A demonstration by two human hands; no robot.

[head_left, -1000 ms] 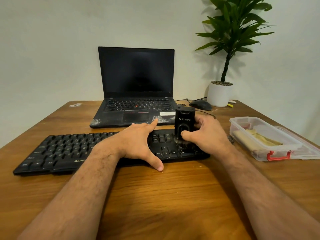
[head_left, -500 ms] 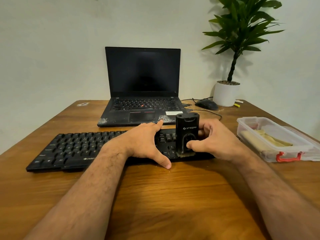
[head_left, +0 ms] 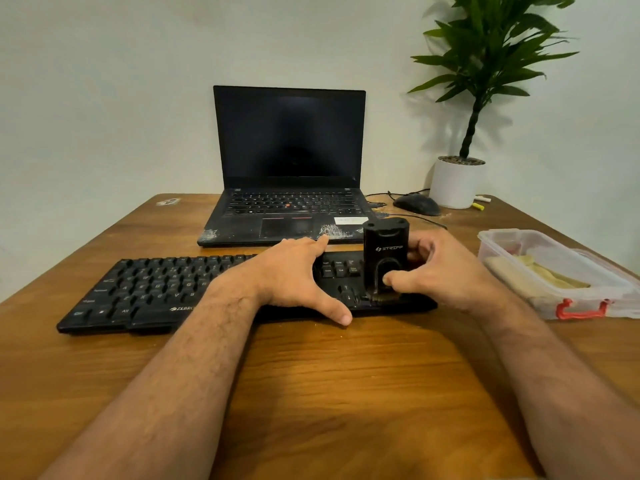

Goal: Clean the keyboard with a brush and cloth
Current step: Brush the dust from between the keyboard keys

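Fingers (head_left: 420,249) and thumb of the right hand (head_left: 446,271) curl around an upright black plastic brush block (head_left: 385,252), bristles down on the right end of the flat black keyboard (head_left: 166,289). The left hand (head_left: 294,273) lies spread with straight fingers across the keys at the brush's nine o'clock. A dusty black laptop (head_left: 287,188) stands open at twelve o'clock, a clear plastic box (head_left: 550,271) at three o'clock on the wooden table (head_left: 346,393).
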